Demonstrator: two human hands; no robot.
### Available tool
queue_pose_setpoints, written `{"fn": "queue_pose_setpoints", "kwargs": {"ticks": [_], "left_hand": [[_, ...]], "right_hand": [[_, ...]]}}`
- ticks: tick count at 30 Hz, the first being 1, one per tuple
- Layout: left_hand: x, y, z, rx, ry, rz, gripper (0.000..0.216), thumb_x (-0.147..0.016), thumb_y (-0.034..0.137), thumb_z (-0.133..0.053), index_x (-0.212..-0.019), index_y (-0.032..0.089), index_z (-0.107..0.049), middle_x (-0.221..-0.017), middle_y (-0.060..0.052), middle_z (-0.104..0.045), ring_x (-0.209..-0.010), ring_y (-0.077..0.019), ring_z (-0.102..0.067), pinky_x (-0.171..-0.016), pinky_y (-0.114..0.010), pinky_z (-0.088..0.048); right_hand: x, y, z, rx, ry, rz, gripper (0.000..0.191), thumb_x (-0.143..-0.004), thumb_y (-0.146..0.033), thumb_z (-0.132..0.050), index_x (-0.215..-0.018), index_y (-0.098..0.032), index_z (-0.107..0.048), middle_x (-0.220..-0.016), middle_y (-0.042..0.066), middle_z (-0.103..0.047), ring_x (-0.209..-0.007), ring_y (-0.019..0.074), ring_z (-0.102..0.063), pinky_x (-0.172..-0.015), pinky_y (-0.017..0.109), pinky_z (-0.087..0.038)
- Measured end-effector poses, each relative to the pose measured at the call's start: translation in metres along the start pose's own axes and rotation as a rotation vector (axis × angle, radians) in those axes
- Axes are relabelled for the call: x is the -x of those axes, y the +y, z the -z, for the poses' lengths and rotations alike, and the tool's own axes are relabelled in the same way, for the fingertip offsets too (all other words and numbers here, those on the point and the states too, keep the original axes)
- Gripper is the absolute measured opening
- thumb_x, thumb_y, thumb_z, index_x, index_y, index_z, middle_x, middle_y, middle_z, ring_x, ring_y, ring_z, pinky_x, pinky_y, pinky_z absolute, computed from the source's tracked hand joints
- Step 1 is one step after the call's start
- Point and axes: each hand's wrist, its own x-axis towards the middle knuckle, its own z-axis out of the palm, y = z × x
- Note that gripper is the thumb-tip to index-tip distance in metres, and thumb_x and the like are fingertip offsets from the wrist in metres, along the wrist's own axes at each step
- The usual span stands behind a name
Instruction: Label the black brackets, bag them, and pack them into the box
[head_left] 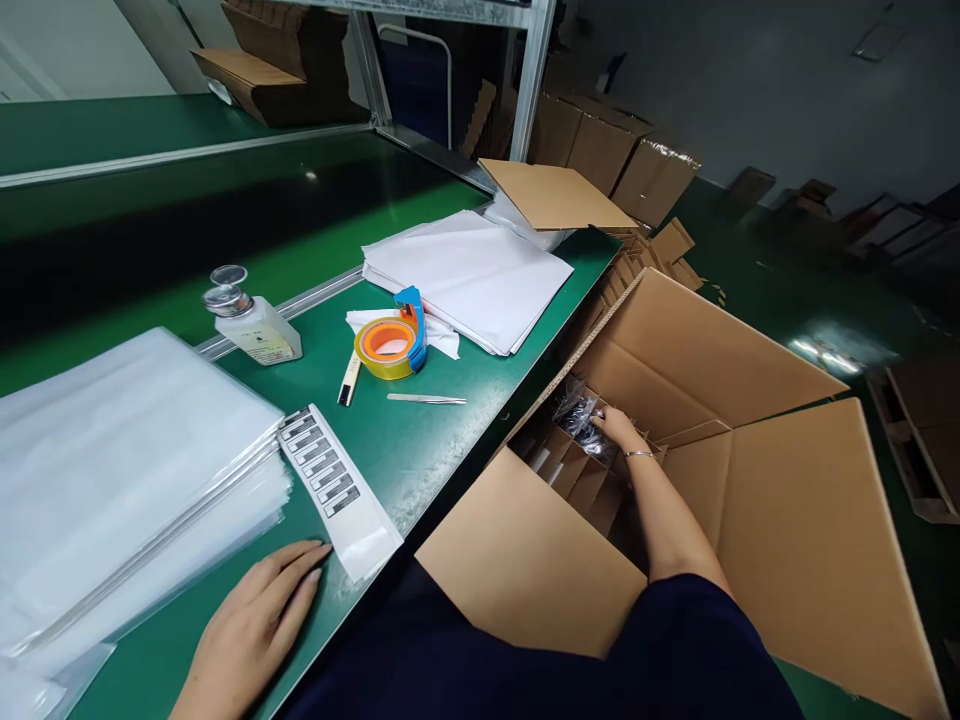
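My left hand [259, 620] lies flat on the green table, fingers stretched out and holding nothing. Its fingertips are beside a strip of printed labels [330, 490], white with black-and-grey blocks. My right hand [619, 428] reaches down into a large open carton [660, 340]. Its fingers are closed on a clear plastic-wrapped item [581, 415] near the carton's far left side; the contents are too dark to make out. Cardboard dividers [574, 470] split the inside of the carton into compartments. The lower part of the carton is hidden by a flap and my forearm.
On the table are stacked clear plastic bags [135, 450], a pump bottle [259, 330], a tape dispenser [391, 345], a utility knife [349, 379], tweezers [426, 399] and white sheets [472, 265]. A metal post [534, 80] stands at the back. Closed cartons [652, 180] stand beyond.
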Motion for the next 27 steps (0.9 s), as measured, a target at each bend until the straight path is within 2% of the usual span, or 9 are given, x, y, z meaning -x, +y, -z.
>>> {"fn": "queue_pose_setpoints", "kwargs": {"ticks": [7,11,13,15,17,20,22,24,27], "left_hand": [[0.006,-0.002,-0.003,0.062,-0.012,0.061,0.033,-0.097,0.04,-0.042,-0.108,0.021,-0.067,-0.103,-0.005,-0.071,-0.089,-0.0213,-0.071,-0.079,-0.031,-0.057],[0.009,-0.002,-0.008,0.083,-0.008,0.089,0.032,-0.097,0.039,-0.043,-0.109,0.021,-0.067,-0.105,-0.007,-0.071,-0.091,-0.022,-0.071,-0.079,-0.032,-0.057],[0.009,-0.002,-0.008,0.079,-0.001,0.084,0.032,-0.097,0.038,-0.043,-0.108,0.02,-0.067,-0.105,-0.007,-0.071,-0.091,-0.0218,-0.071,-0.078,-0.032,-0.057],[0.007,0.0,-0.007,0.081,-0.001,0.081,0.032,-0.097,0.038,-0.043,-0.108,0.02,-0.067,-0.105,-0.007,-0.071,-0.09,-0.0214,-0.071,-0.078,-0.031,-0.057],[0.005,0.001,-0.006,0.087,0.002,0.088,0.032,-0.097,0.038,-0.043,-0.107,0.021,-0.067,-0.104,-0.007,-0.072,-0.09,-0.0212,-0.071,-0.077,-0.031,-0.057],[0.004,0.001,-0.006,0.087,0.007,0.1,0.034,-0.097,0.04,-0.042,-0.106,0.02,-0.068,-0.103,-0.007,-0.072,-0.088,-0.022,-0.071,-0.077,-0.032,-0.057],[0.006,0.001,-0.006,0.102,-0.002,0.111,0.036,-0.097,0.042,-0.042,-0.106,0.02,-0.068,-0.103,-0.007,-0.072,-0.088,-0.0225,-0.071,-0.076,-0.032,-0.057],[0.006,0.001,-0.005,0.152,-0.017,0.153,0.036,-0.096,0.044,-0.043,-0.105,0.022,-0.069,-0.104,-0.006,-0.072,-0.09,-0.0223,-0.071,-0.077,-0.032,-0.058],[-0.002,0.008,0.005,0.283,-0.053,0.274,0.034,-0.094,0.046,-0.045,-0.108,0.026,-0.069,-0.111,-0.003,-0.071,-0.096,-0.0212,-0.07,-0.078,-0.028,-0.058]], "right_hand": [[0.0,-0.003,-0.002,-0.066,0.012,-0.047,0.031,-0.093,-0.039,-0.06,-0.112,-0.014,-0.063,-0.115,0.008,-0.065,-0.104,0.0214,-0.063,-0.093,0.045,-0.052],[0.012,-0.011,0.001,-0.146,0.126,-0.076,0.026,-0.092,-0.037,-0.061,-0.104,-0.014,-0.064,-0.107,0.006,-0.067,-0.097,0.0186,-0.064,-0.089,0.04,-0.053],[0.017,-0.015,0.012,-0.204,0.227,-0.118,0.024,-0.092,-0.035,-0.06,-0.1,-0.013,-0.064,-0.101,0.006,-0.068,-0.09,0.0175,-0.065,-0.084,0.037,-0.053],[0.022,-0.017,0.034,-0.271,0.359,-0.16,0.025,-0.092,-0.032,-0.054,-0.099,-0.011,-0.065,-0.096,0.011,-0.069,-0.085,0.0194,-0.064,-0.078,0.035,-0.051],[0.028,-0.014,0.068,-0.336,0.501,-0.172,0.029,-0.087,-0.031,-0.049,-0.097,-0.009,-0.066,-0.093,0.015,-0.07,-0.084,0.0233,-0.063,-0.075,0.034,-0.048],[0.048,-0.002,0.129,-0.405,0.677,-0.112,0.027,-0.077,-0.035,-0.053,-0.089,-0.015,-0.065,-0.086,0.01,-0.069,-0.081,0.0236,-0.06,-0.074,0.033,-0.044],[0.072,0.006,0.164,-0.589,0.845,0.031,0.021,-0.069,-0.035,-0.058,-0.079,-0.018,-0.063,-0.076,0.005,-0.064,-0.074,0.0201,-0.056,-0.07,0.03,-0.042],[0.103,0.007,0.188,-0.927,1.032,0.262,0.018,-0.06,-0.034,-0.063,-0.068,-0.019,-0.057,-0.064,-0.001,-0.055,-0.063,0.0154,-0.048,-0.063,0.028,-0.038],[0.152,-0.01,0.199,-1.209,1.151,0.478,0.022,-0.058,-0.041,-0.057,-0.062,-0.022,-0.047,-0.058,-0.004,-0.045,-0.054,0.0122,-0.04,-0.057,0.026,-0.036]]}}
